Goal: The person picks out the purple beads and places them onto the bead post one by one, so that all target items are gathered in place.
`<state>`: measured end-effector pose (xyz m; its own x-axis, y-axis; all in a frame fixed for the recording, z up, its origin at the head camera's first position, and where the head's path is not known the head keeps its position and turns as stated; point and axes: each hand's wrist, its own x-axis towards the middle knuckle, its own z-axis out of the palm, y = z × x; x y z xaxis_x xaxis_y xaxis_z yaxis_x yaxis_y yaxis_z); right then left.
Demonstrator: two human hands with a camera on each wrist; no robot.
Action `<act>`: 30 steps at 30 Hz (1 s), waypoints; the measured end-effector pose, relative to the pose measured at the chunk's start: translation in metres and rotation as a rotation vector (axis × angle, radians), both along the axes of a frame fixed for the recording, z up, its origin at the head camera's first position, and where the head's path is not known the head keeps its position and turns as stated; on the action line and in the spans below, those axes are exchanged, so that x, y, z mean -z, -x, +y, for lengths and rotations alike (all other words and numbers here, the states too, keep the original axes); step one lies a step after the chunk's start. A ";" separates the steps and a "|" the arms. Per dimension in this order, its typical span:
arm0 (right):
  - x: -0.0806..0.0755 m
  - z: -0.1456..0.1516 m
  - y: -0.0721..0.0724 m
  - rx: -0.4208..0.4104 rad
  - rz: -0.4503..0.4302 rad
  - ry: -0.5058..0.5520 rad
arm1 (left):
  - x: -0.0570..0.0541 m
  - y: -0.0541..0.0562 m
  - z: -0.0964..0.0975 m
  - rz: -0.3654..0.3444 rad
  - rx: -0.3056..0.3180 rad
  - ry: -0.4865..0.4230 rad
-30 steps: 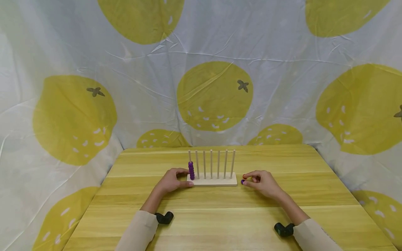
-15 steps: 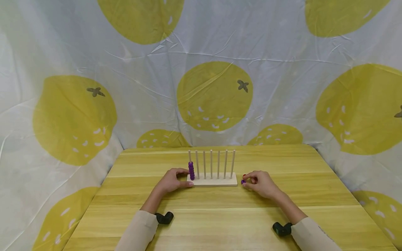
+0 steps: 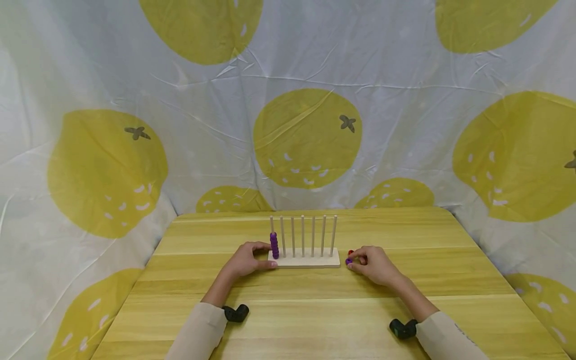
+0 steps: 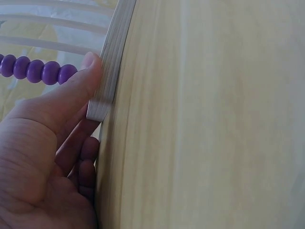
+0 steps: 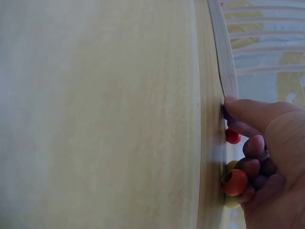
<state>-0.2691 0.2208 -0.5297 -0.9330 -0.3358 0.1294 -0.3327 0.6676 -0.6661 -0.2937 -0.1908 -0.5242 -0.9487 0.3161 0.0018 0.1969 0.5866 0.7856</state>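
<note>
A wooden bead stand [image 3: 310, 261] with a row of upright pegs stands on the table. Several purple beads [image 3: 274, 246] are stacked on its leftmost peg; the other pegs are bare. My left hand [image 3: 244, 259] grips the left end of the base, thumb in front, fingers partly hidden behind. Right of the stand, my right hand [image 3: 378, 266] pinches a loose purple bead [image 3: 348, 261] between thumb and index finger, down at the table. Just behind those fingers is a red bead [image 5: 233, 136]. In the right wrist view an orange bead [image 5: 235, 182] sits beside the curled other fingers.
A yellow bead [image 5: 231, 201] shows partly behind the orange one in the right wrist view. The wooden table [image 3: 297, 320] ends at a back edge in front of a lemon-print cloth [image 3: 396, 145]. Black wrist cameras [image 3: 236, 313] are worn on both forearms.
The right hand's fingers have closed in on the purple bead, its forearm shifting slightly left. The left hand and the stand have stayed in place.
</note>
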 end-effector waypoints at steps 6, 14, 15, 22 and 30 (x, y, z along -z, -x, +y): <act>-0.002 0.000 -0.001 0.018 -0.017 0.013 | 0.001 0.000 0.001 0.006 -0.001 0.002; -0.005 0.004 -0.001 0.033 -0.034 0.063 | 0.000 -0.001 0.002 -0.006 -0.001 -0.001; -0.006 0.005 -0.001 0.036 -0.039 0.068 | 0.000 -0.001 0.002 -0.007 -0.001 -0.001; -0.021 0.010 0.001 0.048 -0.016 0.081 | 0.001 0.000 0.001 -0.009 0.001 -0.003; -0.054 0.021 0.009 0.047 0.060 0.070 | 0.004 0.001 -0.002 -0.006 0.000 -0.014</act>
<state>-0.2780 0.2422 -0.4762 -0.9374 -0.2802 0.2068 -0.3426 0.6358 -0.6917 -0.2950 -0.1926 -0.5279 -0.9486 0.3164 0.0005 0.1923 0.5752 0.7951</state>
